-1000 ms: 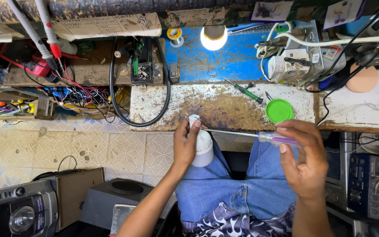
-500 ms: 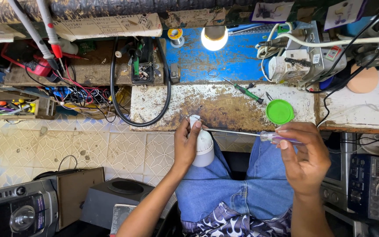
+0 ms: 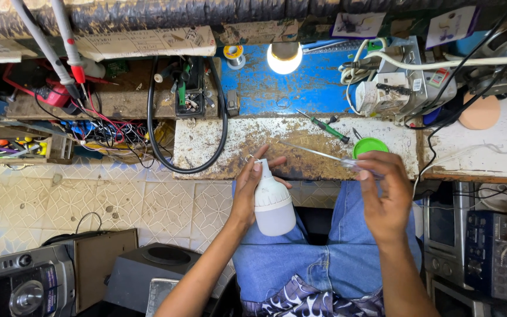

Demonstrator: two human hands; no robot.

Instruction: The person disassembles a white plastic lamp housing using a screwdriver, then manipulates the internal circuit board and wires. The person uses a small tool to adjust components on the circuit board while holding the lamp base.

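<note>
The glowing round white lamp above my blue-painted metal bench panel blows out to pure glare, while even, soft light fills the rest with faint shadows. My right hand is slightly motion-blurred, and straight edges bow towards the frame corners.

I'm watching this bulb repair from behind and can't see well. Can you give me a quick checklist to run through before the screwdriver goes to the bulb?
1. Left hand grips the white bulb firmly: ok.
2. Right hand holds the screwdriver by its handle: ok.
3. Screwdriver tip seated on the bulb's base: not ok, it points above it, apart.
4. Bulb base turned toward the bench: ok.
5. Work area lit by the lamp: ok.
6. Bulb's casing free of cracks: cannot tell.
</note>
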